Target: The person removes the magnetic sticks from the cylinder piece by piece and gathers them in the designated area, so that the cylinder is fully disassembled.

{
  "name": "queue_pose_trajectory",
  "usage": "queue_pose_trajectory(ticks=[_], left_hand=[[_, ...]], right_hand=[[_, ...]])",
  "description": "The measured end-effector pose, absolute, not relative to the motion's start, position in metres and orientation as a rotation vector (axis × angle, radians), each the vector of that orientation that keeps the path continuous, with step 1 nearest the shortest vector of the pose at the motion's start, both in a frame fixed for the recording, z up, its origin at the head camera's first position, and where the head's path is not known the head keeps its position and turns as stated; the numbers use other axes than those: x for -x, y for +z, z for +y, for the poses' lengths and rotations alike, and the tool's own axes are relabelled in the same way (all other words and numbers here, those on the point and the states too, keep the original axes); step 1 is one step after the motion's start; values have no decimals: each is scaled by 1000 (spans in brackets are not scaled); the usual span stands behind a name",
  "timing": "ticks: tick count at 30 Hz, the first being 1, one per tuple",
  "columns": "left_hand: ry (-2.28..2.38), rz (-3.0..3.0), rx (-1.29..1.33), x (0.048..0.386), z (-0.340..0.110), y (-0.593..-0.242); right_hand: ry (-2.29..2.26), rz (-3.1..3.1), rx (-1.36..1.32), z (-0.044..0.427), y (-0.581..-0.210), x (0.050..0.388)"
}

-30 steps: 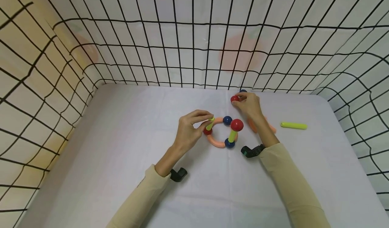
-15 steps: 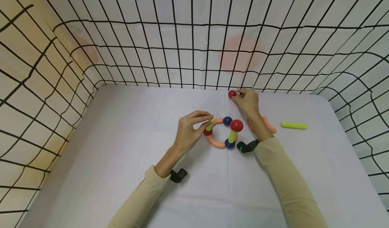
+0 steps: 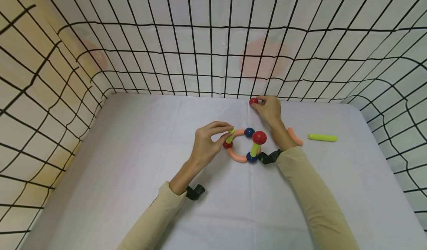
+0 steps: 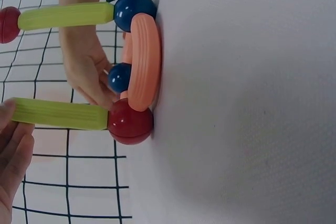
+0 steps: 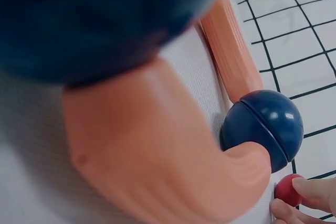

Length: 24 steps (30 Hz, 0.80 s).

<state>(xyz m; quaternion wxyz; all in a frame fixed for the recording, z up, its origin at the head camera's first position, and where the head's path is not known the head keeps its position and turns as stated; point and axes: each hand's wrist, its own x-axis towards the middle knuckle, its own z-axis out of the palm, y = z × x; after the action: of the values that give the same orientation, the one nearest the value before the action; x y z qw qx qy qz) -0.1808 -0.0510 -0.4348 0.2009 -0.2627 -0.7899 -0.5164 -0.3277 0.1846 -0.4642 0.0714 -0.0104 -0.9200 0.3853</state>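
My left hand (image 3: pixel 207 142) pinches the top of a yellow-green rod (image 4: pixel 63 115) between thumb and fingers. That rod stands on a red ball (image 4: pixel 130 121), part of a ring of orange curved sticks (image 3: pixel 237 157) and blue balls (image 3: pixel 249 132). At the ring's front right, a second yellow-green rod (image 3: pixel 255 149) rises from a blue ball and carries a red ball (image 3: pixel 259 137) on top. Farther back, near the mesh, my right hand (image 3: pixel 271 109) pinches a loose red ball (image 3: pixel 253 102), seen also at the right wrist view's lower right corner.
On the right lie a loose yellow-green rod (image 3: pixel 322 137) and an orange curved stick (image 3: pixel 295 137), beside my right forearm. Black mesh (image 3: pixel 213 53) borders the white table (image 3: pixel 133 139) at the back and both sides. A black wrist camera (image 3: pixel 268 157) sits close to the ring.
My right hand has moved back and slightly left with the red ball. A blue ball seen behind that hand earlier is now hidden. The left hand stays on the rod.
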Motion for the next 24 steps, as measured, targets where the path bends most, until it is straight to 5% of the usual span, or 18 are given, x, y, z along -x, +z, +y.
queue_pose_trajectory(ticks=[24], left_hand=[[-1441, -2254, 677, 178, -49, -432]], right_hand=[[1233, -2874, 54, 201, -439, 288]])
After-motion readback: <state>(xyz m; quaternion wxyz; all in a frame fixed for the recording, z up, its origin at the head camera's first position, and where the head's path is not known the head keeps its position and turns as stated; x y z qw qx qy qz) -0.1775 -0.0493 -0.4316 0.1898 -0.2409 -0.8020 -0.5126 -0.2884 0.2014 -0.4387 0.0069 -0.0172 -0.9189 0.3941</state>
